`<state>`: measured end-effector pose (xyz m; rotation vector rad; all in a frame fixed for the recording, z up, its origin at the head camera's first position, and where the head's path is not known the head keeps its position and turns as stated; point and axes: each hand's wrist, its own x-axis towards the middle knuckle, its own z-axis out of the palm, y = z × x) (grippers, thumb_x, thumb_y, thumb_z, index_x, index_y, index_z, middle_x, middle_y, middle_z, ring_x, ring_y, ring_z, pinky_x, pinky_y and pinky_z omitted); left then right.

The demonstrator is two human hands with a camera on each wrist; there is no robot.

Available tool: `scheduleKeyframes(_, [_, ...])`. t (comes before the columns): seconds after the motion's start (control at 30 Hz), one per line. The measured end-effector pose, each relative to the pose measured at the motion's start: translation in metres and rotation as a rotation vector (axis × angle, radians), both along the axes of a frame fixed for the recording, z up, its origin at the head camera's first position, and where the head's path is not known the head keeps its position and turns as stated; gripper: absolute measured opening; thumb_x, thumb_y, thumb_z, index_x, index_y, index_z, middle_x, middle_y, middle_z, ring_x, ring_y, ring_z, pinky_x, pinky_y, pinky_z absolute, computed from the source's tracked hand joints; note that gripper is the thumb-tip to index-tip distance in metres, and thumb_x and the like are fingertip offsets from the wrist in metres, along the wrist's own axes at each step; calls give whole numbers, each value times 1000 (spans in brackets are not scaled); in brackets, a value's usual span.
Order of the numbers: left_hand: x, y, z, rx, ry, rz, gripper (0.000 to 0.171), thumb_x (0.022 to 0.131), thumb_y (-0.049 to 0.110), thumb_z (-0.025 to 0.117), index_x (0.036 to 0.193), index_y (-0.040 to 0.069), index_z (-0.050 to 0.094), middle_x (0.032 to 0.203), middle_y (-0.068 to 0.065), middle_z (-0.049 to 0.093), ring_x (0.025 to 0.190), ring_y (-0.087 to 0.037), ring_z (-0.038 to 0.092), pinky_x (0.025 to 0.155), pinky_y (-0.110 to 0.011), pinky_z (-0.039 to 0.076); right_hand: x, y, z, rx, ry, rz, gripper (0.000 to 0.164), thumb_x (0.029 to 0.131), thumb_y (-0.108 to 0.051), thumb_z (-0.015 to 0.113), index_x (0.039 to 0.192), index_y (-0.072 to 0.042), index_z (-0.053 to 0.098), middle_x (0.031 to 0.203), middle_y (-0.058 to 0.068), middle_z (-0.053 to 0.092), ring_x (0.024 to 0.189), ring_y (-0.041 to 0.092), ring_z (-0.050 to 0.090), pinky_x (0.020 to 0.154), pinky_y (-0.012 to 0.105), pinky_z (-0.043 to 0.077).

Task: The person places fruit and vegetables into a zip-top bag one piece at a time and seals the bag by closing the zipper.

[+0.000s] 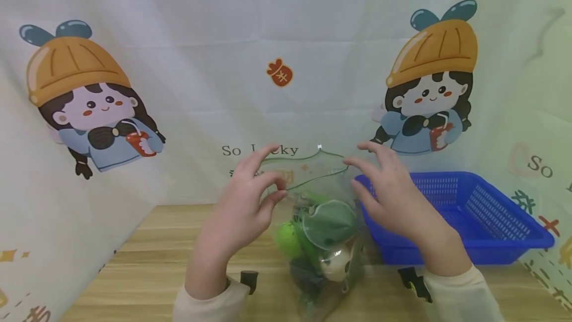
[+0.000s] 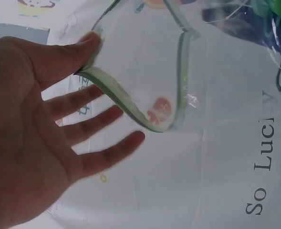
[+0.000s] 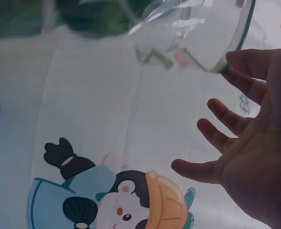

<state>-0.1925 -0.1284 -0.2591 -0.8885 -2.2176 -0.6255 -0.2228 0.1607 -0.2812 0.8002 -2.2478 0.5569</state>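
Observation:
A clear plastic bag with a green-edged mouth hangs between my two hands, its opening spread wide. Inside it several items press together, among them a bright green ball, a dark green piece and a cream-coloured item; their exact kinds are hard to make out through the film. My left hand pinches the rim at the left between thumb and index finger, the other fingers spread. On the opposite side, my right hand pinches the rim the same way.
A blue plastic basket with perforated walls stands on the wood-grain table at the right, close behind my right hand. A white printed cloth with cartoon figures encloses the back and sides.

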Motion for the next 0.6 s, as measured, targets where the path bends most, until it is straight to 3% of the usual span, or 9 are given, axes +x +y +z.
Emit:
scheduleKeyframes(0.17, [-9,-15,-1,84,19,-211,17,95,-4,75,90,9,66,158,-15,53,143,-38,56,111,-54,55,-5,5,-1,21,-74,-35,47,106,-9,61,152,-16,57,165,20,36,155,48,33,120,75,32])
scheduleKeyframes(0.27, [-14,-20,-3,140,-60,-343,18,96,-9,71,92,8,65,157,-14,53,141,-34,60,101,-41,62,-6,3,-2,-5,-66,19,52,106,-4,58,156,-16,51,165,19,37,155,47,34,119,72,37])
scheduleKeyframes(0.37, [-14,-19,-5,189,-168,-506,18,98,-13,64,96,5,65,157,-16,51,141,-35,60,102,-36,62,-4,0,-2,-28,-45,97,56,106,2,55,158,-17,48,165,17,36,155,44,35,113,68,46])
scheduleKeyframes(0.5, [-10,-9,-4,151,-204,-679,17,99,-15,60,102,2,64,154,-22,52,137,-38,62,105,-39,61,2,-8,-2,-8,21,201,62,102,12,50,157,-18,49,166,16,35,153,43,37,101,60,56])
scheduleKeyframes(0.6, [-4,1,-1,71,-161,-718,17,99,-13,61,104,3,66,151,-22,55,132,-36,67,100,-37,63,7,-16,-2,22,79,287,67,98,19,47,154,-17,52,167,16,34,151,42,40,100,59,58])
